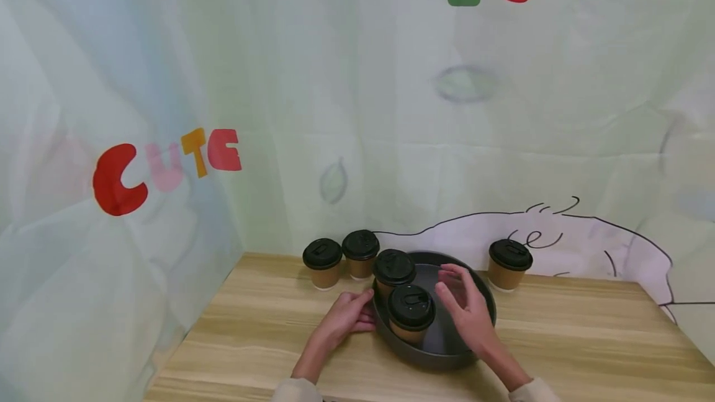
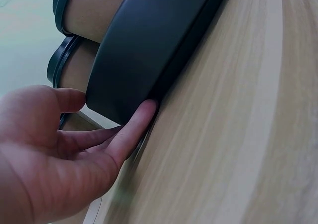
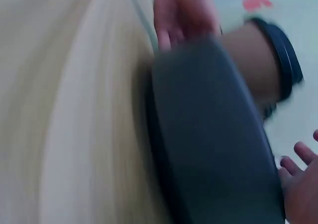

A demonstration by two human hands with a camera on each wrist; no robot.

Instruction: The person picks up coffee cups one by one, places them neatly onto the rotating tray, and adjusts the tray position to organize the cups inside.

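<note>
A dark grey round pan [image 1: 444, 337] sits on the wooden table with two brown paper coffee cups in its left half. The rear cup [image 1: 394, 267] and the front cup [image 1: 411, 306] both wear black lids. My left hand [image 1: 345, 315] holds the pan's left side; in the left wrist view its thumb meets the rim of the pan wall [image 2: 144, 45] and its fingers lie at the base. Over the pan's right part my right hand [image 1: 472, 315] is raised with spread fingers, holding nothing. The right wrist view is blurred.
Two more lidded cups, a left one [image 1: 323, 259] and one beside it [image 1: 360, 250], stand behind the pan's left side. Another lidded cup [image 1: 509, 262] stands at the right rear. A printed cloth backdrop [image 1: 391, 110] hangs behind the wooden table [image 1: 586, 334].
</note>
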